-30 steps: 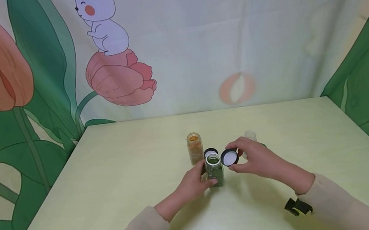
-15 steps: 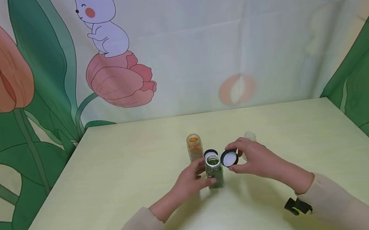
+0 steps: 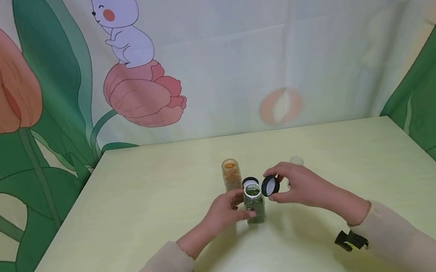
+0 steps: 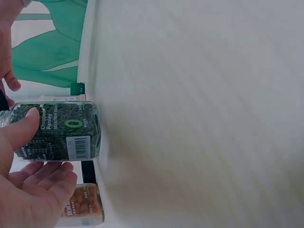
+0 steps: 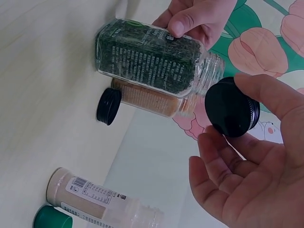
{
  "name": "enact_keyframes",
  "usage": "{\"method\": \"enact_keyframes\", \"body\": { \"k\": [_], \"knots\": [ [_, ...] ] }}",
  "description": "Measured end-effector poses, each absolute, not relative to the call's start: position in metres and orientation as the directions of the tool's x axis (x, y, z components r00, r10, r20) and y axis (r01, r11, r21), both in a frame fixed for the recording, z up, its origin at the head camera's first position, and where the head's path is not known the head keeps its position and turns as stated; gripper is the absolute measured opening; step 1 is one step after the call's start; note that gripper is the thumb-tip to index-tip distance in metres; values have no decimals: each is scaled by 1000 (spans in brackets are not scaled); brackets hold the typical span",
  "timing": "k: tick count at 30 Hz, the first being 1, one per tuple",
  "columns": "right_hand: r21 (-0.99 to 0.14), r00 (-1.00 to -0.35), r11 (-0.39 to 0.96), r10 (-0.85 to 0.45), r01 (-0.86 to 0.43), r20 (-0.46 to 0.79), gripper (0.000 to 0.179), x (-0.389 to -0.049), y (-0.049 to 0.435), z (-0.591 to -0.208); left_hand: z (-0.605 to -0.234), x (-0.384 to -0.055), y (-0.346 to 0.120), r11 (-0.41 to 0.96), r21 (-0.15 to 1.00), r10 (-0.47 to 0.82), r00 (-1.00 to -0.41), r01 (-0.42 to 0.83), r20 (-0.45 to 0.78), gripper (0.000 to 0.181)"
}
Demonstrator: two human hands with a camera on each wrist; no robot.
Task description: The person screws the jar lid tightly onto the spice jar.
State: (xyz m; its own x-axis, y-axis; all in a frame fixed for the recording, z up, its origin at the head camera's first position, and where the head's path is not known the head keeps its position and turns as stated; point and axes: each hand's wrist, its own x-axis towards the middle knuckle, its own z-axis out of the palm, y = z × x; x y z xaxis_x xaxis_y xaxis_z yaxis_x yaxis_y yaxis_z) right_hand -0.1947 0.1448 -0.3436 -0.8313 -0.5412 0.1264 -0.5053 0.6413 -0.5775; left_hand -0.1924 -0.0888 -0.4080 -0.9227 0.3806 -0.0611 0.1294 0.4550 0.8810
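Observation:
A glass jar of chopped parsley (image 3: 254, 210) stands uncapped on the table, dark green flakes showing through its open mouth. My left hand (image 3: 222, 212) holds it from the left; in the left wrist view the thumb lies across the label of the parsley jar (image 4: 71, 124) and the fingers are along its side. Just right of the jar's mouth, my right hand (image 3: 305, 185) pinches a black screw lid (image 3: 271, 185) by its edge, white liner facing the jar. The right wrist view shows the lid's black top (image 5: 228, 108) close beside the threaded glass neck (image 5: 211, 71).
Behind the parsley stands an open jar of orange seasoning (image 3: 231, 175). Another black lid (image 5: 109, 106) lies on the table close by. A clear jar of pale powder (image 5: 83, 192) stands uncapped behind my right hand, with a green cap (image 5: 53, 218) beside it. A printed curtain (image 3: 214, 57) hangs behind the table.
The lid in my right hand has turned more edge-on, still beside the jar's mouth. My left hand has shifted slightly left, thumb still on the jar. The jar stays in place.

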Motion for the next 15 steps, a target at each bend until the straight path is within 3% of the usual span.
{"method": "enact_keyframes", "body": {
  "k": [8,15],
  "knots": [
    [-567,-816,631,-561,-530,138,44,-196,144,-342,-407,-196,-93,397,914,405,-910,84,-92,65],
    [-572,-819,631,-557,-524,136,46,-196,143,-340,-407,-196,-91,392,917,391,-916,74,-93,59]
  ]
}}
